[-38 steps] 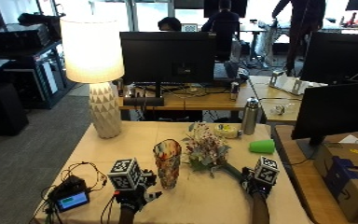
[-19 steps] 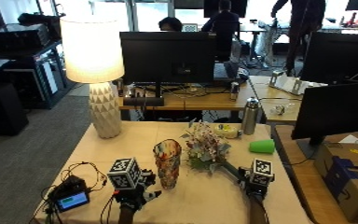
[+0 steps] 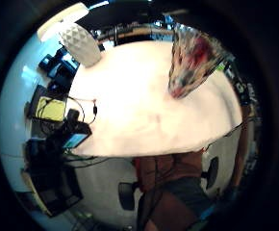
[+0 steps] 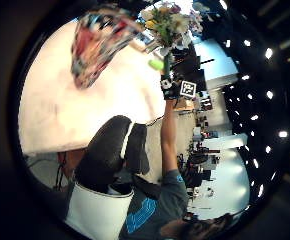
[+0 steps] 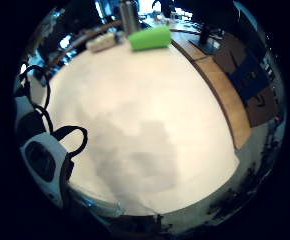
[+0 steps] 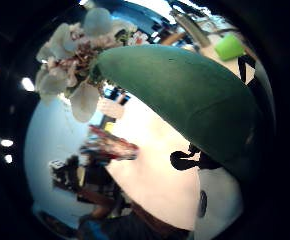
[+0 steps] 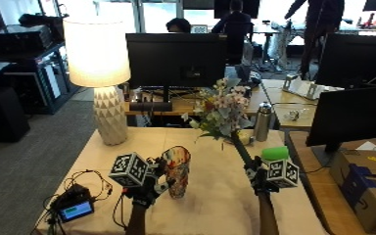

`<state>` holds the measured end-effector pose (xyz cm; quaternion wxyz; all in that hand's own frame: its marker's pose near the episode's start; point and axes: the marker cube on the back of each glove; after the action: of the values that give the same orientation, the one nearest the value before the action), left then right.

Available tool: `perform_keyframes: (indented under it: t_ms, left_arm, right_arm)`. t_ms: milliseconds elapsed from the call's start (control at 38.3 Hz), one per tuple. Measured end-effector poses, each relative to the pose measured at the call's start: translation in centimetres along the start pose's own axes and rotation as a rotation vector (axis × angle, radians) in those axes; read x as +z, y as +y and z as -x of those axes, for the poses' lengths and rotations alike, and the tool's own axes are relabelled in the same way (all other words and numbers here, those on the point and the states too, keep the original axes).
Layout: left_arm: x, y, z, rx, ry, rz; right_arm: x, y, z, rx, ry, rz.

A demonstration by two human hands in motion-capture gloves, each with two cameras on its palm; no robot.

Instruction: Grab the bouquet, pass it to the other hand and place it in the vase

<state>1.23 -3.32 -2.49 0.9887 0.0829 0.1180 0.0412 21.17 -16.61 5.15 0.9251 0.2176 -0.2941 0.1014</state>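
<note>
The right hand [image 7: 261, 177] grips the bouquet [image 7: 223, 113] by its green stem, blooms tilting toward 11 o'clock, lifted above the table [image 7: 221, 205]. The left hand [image 7: 148, 188] hovers with relaxed fingers just beside the patterned vase [image 7: 176, 170], at the stem's 9 o'clock. A green cup [image 7: 274, 153] stands behind the right hand.

One bouquet [image 7: 223, 111], one vase [image 7: 176, 170], one lamp [image 7: 100, 73], one green cup [image 7: 274, 153], one metal bottle [image 7: 262, 122], two gloved hands, left hand [image 7: 146, 188], right hand [image 7: 261, 177]
</note>
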Motion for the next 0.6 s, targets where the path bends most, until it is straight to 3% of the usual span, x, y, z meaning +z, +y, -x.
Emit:
perform_keyframes:
  t_ms: [209,313,392,522,600]
  left_arm:
    - [-3.0,-2.7,-5.3,0.134,0.358,-0.231]
    - [-2.8,-5.0,-7.3,0.247,0.603,-0.177]
    - [-2.5,-6.3,-9.1,0.269,0.75,-0.089]
    - [-1.7,-8.8,-11.9,0.248,0.789,-0.043]
    - [-1.2,-9.9,-13.1,0.244,0.789,-0.022]
  right_arm:
    - [-2.4,0.7,7.9,-0.106,-0.419,-0.033]
    - [-2.4,1.7,11.2,-0.129,-0.597,0.007]
    - [-1.8,2.3,13.1,-0.183,-0.716,0.044]
    - [-0.3,3.4,16.1,-0.349,-0.872,0.074]
    - [0.3,4.4,17.5,-0.361,-0.938,0.116]
